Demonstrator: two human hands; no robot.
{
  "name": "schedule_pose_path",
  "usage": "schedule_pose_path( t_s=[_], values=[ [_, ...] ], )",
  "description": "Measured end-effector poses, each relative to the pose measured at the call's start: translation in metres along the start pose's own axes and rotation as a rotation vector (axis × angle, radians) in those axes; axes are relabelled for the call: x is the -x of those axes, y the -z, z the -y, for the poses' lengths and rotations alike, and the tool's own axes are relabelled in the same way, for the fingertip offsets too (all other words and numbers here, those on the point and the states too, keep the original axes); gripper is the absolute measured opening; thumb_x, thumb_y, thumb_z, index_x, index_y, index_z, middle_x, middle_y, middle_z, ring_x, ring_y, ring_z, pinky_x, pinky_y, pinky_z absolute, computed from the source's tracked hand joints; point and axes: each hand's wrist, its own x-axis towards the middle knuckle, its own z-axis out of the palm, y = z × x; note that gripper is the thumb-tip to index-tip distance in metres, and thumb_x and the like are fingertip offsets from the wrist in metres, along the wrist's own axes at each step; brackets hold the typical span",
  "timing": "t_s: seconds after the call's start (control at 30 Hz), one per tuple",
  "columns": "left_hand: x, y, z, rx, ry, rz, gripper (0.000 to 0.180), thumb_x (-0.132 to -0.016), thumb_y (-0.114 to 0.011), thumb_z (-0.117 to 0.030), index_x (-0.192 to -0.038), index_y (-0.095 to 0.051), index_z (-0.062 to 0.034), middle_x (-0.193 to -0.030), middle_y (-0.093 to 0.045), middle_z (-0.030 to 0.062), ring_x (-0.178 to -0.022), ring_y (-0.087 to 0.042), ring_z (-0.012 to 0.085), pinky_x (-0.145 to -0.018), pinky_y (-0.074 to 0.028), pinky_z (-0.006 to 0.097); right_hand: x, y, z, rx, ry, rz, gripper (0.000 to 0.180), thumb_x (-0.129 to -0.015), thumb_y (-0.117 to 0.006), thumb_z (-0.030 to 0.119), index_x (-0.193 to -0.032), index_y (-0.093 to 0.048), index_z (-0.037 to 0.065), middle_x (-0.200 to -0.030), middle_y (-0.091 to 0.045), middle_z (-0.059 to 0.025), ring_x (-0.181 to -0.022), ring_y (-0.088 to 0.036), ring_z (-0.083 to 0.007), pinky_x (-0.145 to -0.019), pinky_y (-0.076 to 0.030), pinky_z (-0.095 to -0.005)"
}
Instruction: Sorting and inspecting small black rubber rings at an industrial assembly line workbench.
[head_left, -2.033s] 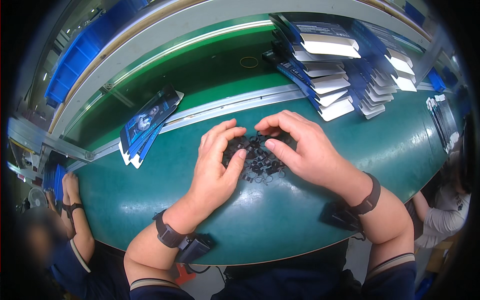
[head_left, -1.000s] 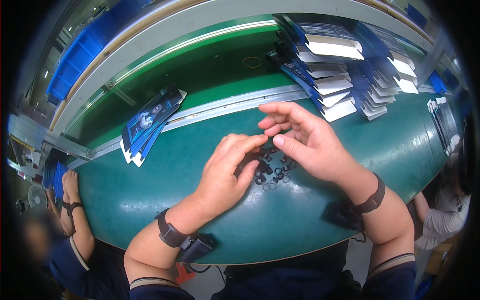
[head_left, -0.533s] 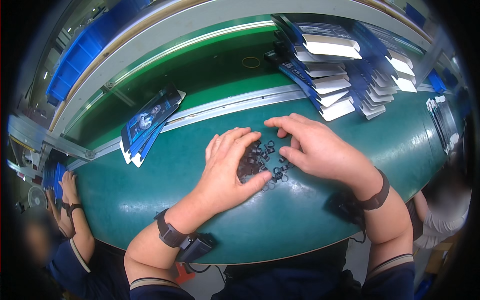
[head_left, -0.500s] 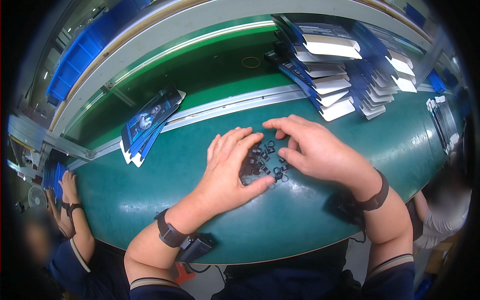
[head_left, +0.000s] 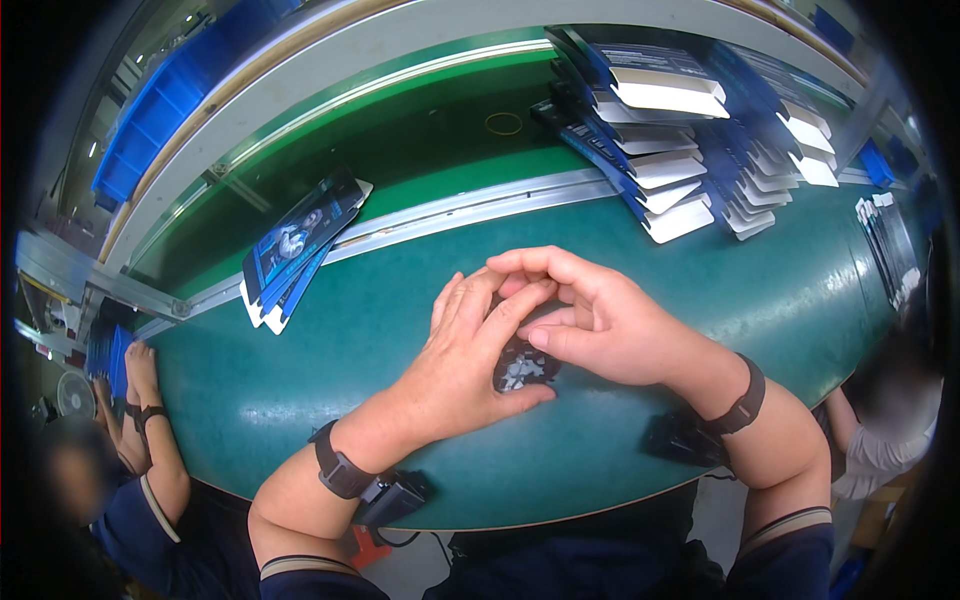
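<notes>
Over green table, left hand, right hand partly hide dark parts, grips unclear; cartons stacked beyond.

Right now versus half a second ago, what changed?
The right hand moved left and nearer the wearer; its fingers now overlap the left hand in view, covering more of the small black pieces. Any grip is hidden. The box stack and fanned boxes stayed put.

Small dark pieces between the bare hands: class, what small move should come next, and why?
Probably ease the bare right hand slightly away from the bare left hand: in this view their fingers overlap and hide part of the pile of small dark pieces, so parting them would likely show more.
</notes>
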Motion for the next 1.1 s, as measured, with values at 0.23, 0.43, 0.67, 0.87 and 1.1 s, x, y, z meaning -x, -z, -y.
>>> schedule_pose_path(
  t_s=[0.23, 0.43, 0.67, 0.87, 1.1],
  values=[
    [-0.002, -0.005, 0.004, 0.032, -0.059, -0.123, 0.070, -0.072, -0.077, -0.007, -0.135, -0.048, -0.0115, -0.122, -0.049, 0.0162, -0.110, -0.051, 0.0363, -0.101, -0.038, 0.050, 0.002, -0.006, 0.007, -0.045, 0.049, -0.009, 0.054, -0.088, -0.054, -0.008, -0.140, -0.043, 0.001, -0.130, -0.052, -0.0123, -0.119, -0.054, -0.0177, -0.096, -0.051, -0.0304],
    [-0.004, -0.005, 0.007, 0.036, -0.125, -0.198, 0.056, -0.076, -0.069, 0.002, -0.128, -0.055, -0.0101, -0.105, -0.058, 0.0105, -0.098, -0.057, 0.0301, -0.092, -0.043, 0.044, 0.002, 0.000, 0.004, -0.087, 0.095, -0.051, 0.050, -0.091, -0.054, -0.004, -0.139, -0.045, 0.003, -0.123, -0.054, -0.0116, -0.110, -0.057, -0.0139, -0.088, -0.051, -0.0269],
    [-0.001, -0.004, 0.007, 0.112, -0.074, -0.231, 0.051, -0.076, -0.066, 0.005, -0.124, -0.058, -0.0101, -0.099, -0.061, 0.0074, -0.095, -0.059, 0.0279, -0.092, -0.043, 0.043, 0.002, 0.009, 0.012, -0.049, -0.018, -0.048, 0.050, -0.093, -0.057, 0.004, -0.141, -0.042, 0.003, -0.117, -0.056, -0.0065, -0.104, -0.056, -0.0116, -0.085, -0.051, -0.0265],
    [-0.002, 0.004, 0.005, 0.052, 0.007, -0.150, 0.053, -0.076, -0.074, -0.014, -0.125, -0.057, -0.0085, -0.121, -0.057, 0.0136, -0.115, -0.053, 0.0325, -0.105, -0.033, 0.049, -0.001, 0.021, 0.008, 0.101, -0.044, -0.101, 0.049, -0.092, -0.058, 0.006, -0.139, -0.045, 0.006, -0.109, -0.060, -0.0087, -0.087, -0.061, -0.0119, -0.075, -0.052, -0.0265],
    [0.001, 0.000, 0.008, -0.088, 0.133, -0.049, 0.076, -0.071, -0.080, -0.041, -0.135, -0.050, -0.0127, -0.140, -0.042, 0.0184, -0.136, -0.035, 0.0406, -0.112, -0.021, 0.059, 0.000, 0.023, 0.008, 0.512, -0.104, -0.139, 0.052, -0.089, -0.062, 0.006, -0.139, -0.046, 0.003, -0.110, -0.061, -0.0107, -0.090, -0.062, -0.0155, -0.079, -0.053, -0.0300]
  ],
)
